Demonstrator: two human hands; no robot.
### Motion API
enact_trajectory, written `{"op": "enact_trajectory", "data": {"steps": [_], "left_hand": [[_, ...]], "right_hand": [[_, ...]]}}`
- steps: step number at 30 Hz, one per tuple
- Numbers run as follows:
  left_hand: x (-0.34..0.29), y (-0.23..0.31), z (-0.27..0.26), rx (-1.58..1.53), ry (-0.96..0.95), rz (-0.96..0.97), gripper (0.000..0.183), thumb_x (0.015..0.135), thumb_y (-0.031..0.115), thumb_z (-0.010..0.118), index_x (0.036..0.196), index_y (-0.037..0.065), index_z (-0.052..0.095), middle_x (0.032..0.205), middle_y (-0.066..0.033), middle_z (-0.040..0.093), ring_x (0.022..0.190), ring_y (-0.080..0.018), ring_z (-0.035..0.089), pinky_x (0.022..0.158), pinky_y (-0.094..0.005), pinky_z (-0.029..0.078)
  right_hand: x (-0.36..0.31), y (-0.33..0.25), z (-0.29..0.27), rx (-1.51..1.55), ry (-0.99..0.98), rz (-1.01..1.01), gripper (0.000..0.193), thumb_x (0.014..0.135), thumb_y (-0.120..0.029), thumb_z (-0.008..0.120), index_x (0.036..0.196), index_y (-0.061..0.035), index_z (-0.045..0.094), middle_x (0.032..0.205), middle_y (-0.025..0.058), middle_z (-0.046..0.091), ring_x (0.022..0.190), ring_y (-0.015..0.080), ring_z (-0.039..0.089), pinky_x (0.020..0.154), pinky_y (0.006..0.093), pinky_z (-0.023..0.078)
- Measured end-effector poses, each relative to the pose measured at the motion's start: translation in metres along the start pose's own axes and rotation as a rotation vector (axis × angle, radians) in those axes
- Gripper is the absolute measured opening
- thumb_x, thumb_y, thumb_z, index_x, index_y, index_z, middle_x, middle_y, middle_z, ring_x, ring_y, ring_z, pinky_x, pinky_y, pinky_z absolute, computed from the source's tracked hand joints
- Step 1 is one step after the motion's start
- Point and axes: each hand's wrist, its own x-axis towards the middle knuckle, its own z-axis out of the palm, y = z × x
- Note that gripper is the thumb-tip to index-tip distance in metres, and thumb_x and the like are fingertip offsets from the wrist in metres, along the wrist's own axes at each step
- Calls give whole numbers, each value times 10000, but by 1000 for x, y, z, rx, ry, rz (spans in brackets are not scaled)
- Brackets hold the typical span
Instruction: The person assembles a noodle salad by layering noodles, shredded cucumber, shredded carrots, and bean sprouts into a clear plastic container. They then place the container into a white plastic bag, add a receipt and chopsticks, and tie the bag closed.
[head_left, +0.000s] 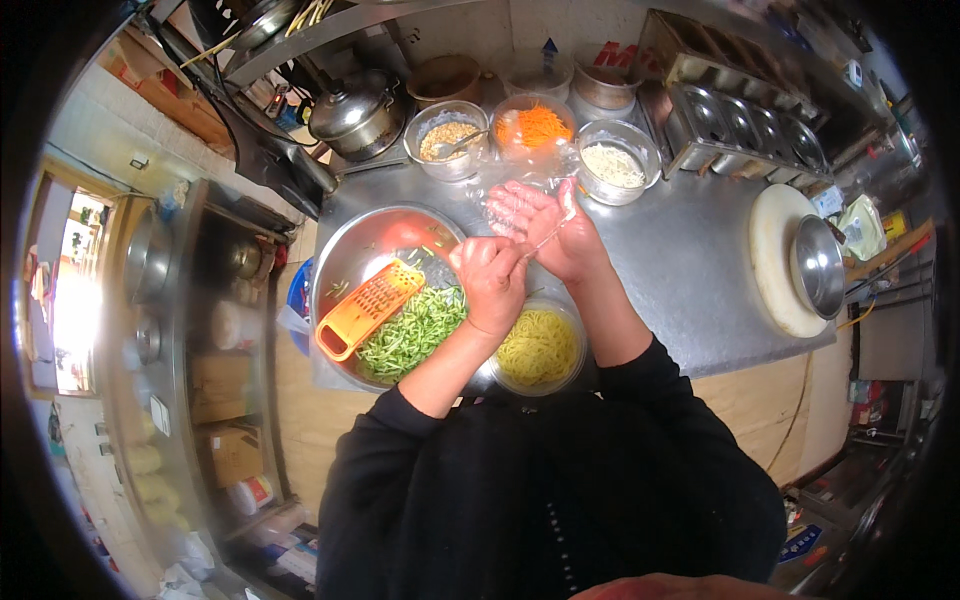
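Note:
My right hand (562, 232) is palm up with its fingers stretched out, and thin clear plastic, which looks like a disposable glove (545, 240), lies over it. Loose film shows beyond the fingertips. My left hand (490, 283) is closed, pinching the plastic near the right palm. Below the hands sits a bowl of yellow noodles (537, 347). To the left, a large steel bowl (345, 235) holds shredded green vegetable (420, 332), probably cucumber, with an orange grater (370, 307) lying across it.
Along the back stand containers of chopped nuts (447, 140) with a spoon, shredded carrot (534, 127) and a pale white food (612, 165). A lidded pot (355, 115) is at back left, steel inserts (740, 125) at back right. A steel bowl (817, 267) rests on a round white board (775, 240).

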Motion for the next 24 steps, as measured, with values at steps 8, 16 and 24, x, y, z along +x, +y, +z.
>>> {"op": "enact_trajectory", "data": {"steps": [8,16,24], "left_hand": [[-8,-5,-6,-292,-57,-17,149,657,31,746,767,99,673,737,-31,590,749,-231,542,701,-347,403],[-17,-6,-14,-330,-87,4,174,649,22,723,780,119,664,760,-6,588,752,-226,538,708,-338,389],[-26,-11,-19,-293,-65,-41,159,653,34,728,768,111,651,754,-5,592,748,-221,538,701,-339,386]], "right_hand": [[14,10,20,-146,-114,-476,856,859,-626,479,1483,-103,214,1499,100,290,1371,321,273,1126,503,229],[15,18,26,-367,129,-389,551,957,-376,508,1392,-74,354,1384,102,408,1205,300,456,1042,510,379],[21,30,23,-493,217,-453,510,961,-365,481,1370,-81,372,1275,106,495,1115,269,524,970,461,449]]}}
